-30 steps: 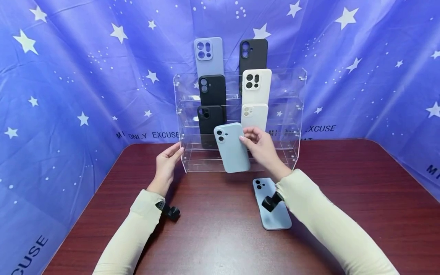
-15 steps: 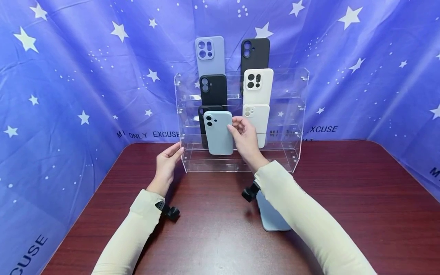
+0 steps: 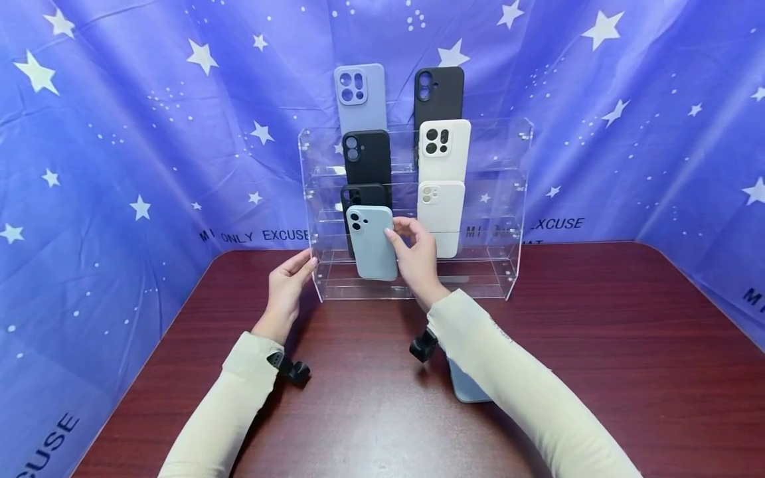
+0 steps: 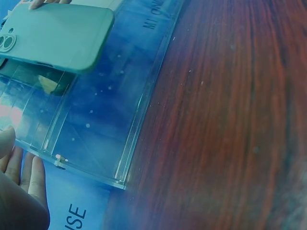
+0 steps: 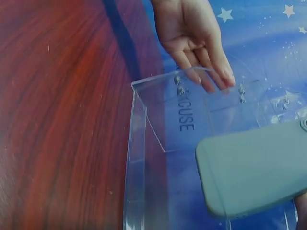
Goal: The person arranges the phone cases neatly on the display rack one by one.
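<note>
A light blue phone case is upright before the left column of the clear acrylic display rack. My right hand pinches its right edge between thumb and fingers. My left hand grips the rack's left side panel, thumb on one face and fingers on the other, as the right wrist view shows. Directly behind the blue case, a black phone case is mostly covered. In the left wrist view the blue case overlaps the lower tiers; whether its bottom edge touches a shelf, I cannot tell.
Higher in the left column stand another black case and a lavender case. The right column holds two white cases, one above the other, below a dark case. A grey-blue case lies under my right sleeve.
My right hand has carried the light blue case leftward from the rack's middle to the left column, rising, then lowering slightly. The left hand has stayed on the side panel.
</note>
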